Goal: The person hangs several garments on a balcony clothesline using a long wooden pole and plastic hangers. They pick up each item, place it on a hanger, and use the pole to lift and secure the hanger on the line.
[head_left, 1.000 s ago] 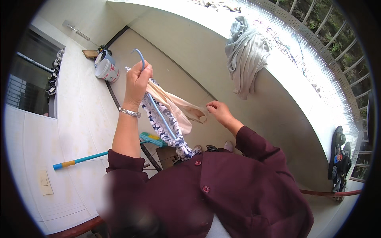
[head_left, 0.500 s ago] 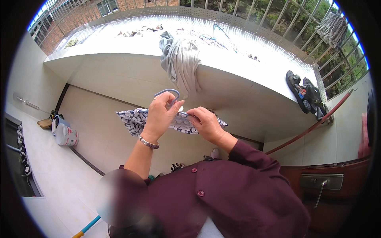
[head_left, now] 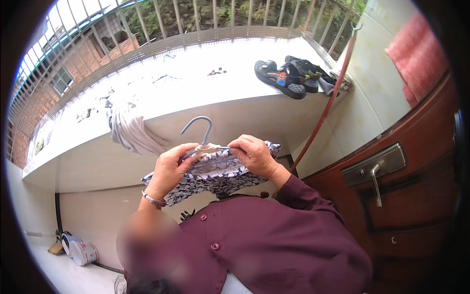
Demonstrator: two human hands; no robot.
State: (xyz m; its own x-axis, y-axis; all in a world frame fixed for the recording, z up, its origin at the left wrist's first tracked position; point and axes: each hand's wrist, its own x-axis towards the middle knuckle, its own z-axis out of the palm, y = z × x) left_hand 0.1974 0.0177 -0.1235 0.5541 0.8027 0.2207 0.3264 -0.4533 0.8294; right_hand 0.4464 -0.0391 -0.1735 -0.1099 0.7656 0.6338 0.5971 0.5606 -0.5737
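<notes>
A blue-grey clothes hanger is held up in front of me, its hook standing free above my hands. Pale cloth or band is wrapped around its neck. From the hanger hangs a navy and white patterned garment with a gathered edge. My left hand pinches the hanger's left arm beside the neck, with the garment's edge below. On the other side, my right hand has its thumb and fingers closed on the hanger's right arm. The fingertips partly cover the cloth there.
A white ledge runs ahead below a barred railing. On it are black sandals and a draped light grey cloth. A red pole leans at the right, near a brown door. White buckets stand lower left.
My view has swung right, bringing the door and sandals closer to the middle. My left hand has shifted from beside the hook down to the hanger's left arm. The right hand keeps its grip.
</notes>
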